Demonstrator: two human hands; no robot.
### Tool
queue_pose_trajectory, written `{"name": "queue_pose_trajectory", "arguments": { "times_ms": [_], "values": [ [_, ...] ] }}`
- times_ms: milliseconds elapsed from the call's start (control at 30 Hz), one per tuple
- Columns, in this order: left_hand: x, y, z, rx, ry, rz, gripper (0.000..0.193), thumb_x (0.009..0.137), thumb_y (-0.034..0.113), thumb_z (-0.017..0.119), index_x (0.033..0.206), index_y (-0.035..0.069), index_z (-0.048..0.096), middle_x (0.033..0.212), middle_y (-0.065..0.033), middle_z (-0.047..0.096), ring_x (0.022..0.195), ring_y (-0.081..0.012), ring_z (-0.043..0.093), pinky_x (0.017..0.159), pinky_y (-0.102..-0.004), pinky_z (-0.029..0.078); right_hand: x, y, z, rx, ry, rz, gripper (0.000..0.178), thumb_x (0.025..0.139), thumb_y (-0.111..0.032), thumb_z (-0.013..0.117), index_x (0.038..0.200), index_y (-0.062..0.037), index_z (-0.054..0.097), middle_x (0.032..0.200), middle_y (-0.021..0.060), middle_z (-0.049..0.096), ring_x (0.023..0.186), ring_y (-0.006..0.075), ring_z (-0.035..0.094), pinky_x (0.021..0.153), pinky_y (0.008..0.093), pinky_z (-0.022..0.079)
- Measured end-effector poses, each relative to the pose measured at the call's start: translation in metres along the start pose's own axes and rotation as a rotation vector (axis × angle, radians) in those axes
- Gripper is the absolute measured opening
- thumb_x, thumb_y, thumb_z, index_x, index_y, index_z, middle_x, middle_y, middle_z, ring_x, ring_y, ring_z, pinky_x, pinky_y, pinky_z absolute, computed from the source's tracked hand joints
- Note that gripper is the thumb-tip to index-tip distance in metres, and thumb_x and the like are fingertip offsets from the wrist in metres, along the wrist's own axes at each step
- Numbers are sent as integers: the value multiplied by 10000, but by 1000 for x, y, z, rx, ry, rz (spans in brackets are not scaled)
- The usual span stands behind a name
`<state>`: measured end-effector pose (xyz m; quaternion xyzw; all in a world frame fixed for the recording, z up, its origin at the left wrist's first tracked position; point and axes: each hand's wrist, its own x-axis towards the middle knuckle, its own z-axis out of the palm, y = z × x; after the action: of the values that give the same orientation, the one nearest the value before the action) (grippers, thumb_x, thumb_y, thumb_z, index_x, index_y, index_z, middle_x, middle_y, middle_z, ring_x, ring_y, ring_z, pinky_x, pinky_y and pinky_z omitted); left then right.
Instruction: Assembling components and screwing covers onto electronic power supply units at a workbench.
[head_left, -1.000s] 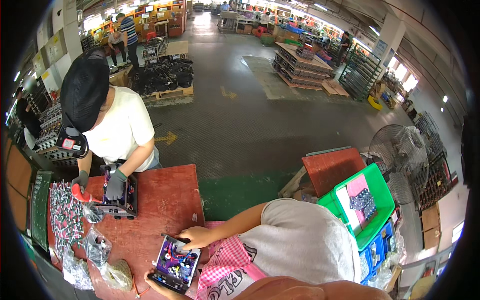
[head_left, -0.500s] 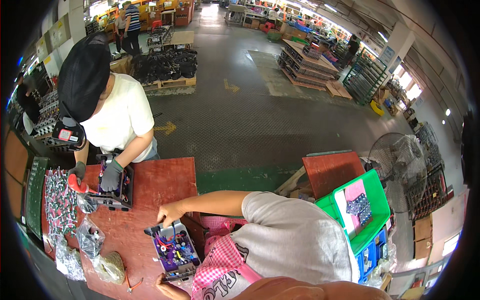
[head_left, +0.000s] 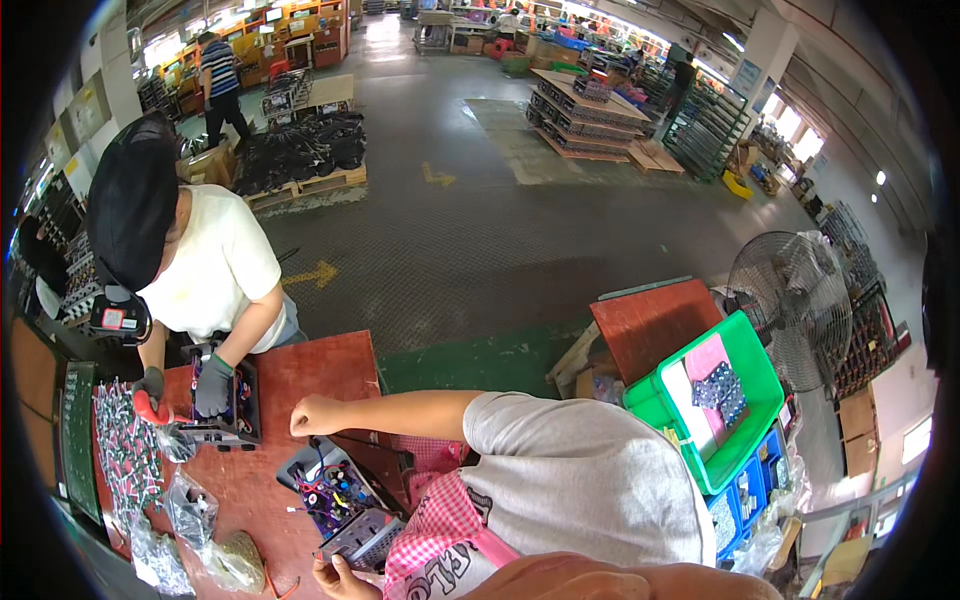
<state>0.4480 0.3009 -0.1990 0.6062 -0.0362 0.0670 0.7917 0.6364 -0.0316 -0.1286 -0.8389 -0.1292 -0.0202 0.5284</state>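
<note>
In front of me on the red table, a grey open-topped case (head_left: 372, 540) stands tilted, with coloured wires and purple circuit boards (head_left: 335, 500) inside. My right hand (head_left: 315, 415) is closed just above its far end. A dark cable (head_left: 319, 450) rises from the case to those fingers; its upper end is hidden by the hand. At the near lower corner of the case, my left hand (head_left: 340, 578) has its curled fingers against the edge. Part of that hand lies beyond the picture's lower rim.
Across the table (head_left: 300, 370), a co-worker with grey gloves and a red-handled tool (head_left: 152, 408) works on a similar case (head_left: 225, 425). Bundled wires (head_left: 130, 450) and clear bags (head_left: 190, 505) lie left. A green bin (head_left: 740, 465) and a fan (head_left: 790, 310) stand right.
My right hand has lifted up and left from the case, and the cable is drawn straighter. The case has turned and tilted, showing more of its vented side. The view has shifted slightly.
</note>
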Motion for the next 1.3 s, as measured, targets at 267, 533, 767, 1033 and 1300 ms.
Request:
{"name": "queue_pose_trajectory", "arguments": {
  "times_ms": [267, 533, 767, 1033, 1300],
  "values": [
    [-5, 131, 94, 518, 314, -350, 353, 904, 226, 705, 1087, -62, 613, 985, -145, 638, 880, -229, 574, 807, -363, 478, -50, -39, 25, 140, 99, -65, 252, 902, -224, 621, 942, 2, 725, 938, 163, 723, 901, 303, 686, 808, 409, 522],
    [71, 39, -7, -67, -358, 634, 319, 891, 156, 694, 1100, -76, 629, 1030, -209, 651, 897, -278, 616, 784, -412, 511, -104, -86, 60, 187, 24, 54, 412, 973, -251, 542, 1273, 31, 571, 1247, 221, 578, 1198, 351, 537, 1042, 418, 409],
    [48, 99, 69, -39, 486, -459, 354, 918, 229, 628, 1164, -25, 619, 1089, -173, 634, 974, -277, 605, 863, -421, 496, -102, -74, 97, 475, 112, 191, 460, 1038, -407, 424, 1170, -9, 614, 1127, 175, 592, 1079, 292, 562, 955, 388, 431],
    [4, 105, 71, -427, 648, -524, 491, 968, 369, 482, 1318, 32, 555, 1292, -131, 578, 1189, -275, 560, 1009, -429, 443, -85, -99, 101, 358, -211, 277, 401, 1032, -375, 484, 1100, -11, 637, 957, 97, 650, 925, 205, 597, 869, 378, 476],
    [5, 88, 52, -222, 832, -308, 197, 935, 188, 662, 1085, 84, 585, 951, -19, 612, 830, -126, 563, 742, -277, 461, -51, -110, 107, 567, -288, 347, 224, 1007, -216, 556, 1015, -20, 665, 962, 24, 655, 927, 117, 576, 852, 287, 465]
  ]
}}
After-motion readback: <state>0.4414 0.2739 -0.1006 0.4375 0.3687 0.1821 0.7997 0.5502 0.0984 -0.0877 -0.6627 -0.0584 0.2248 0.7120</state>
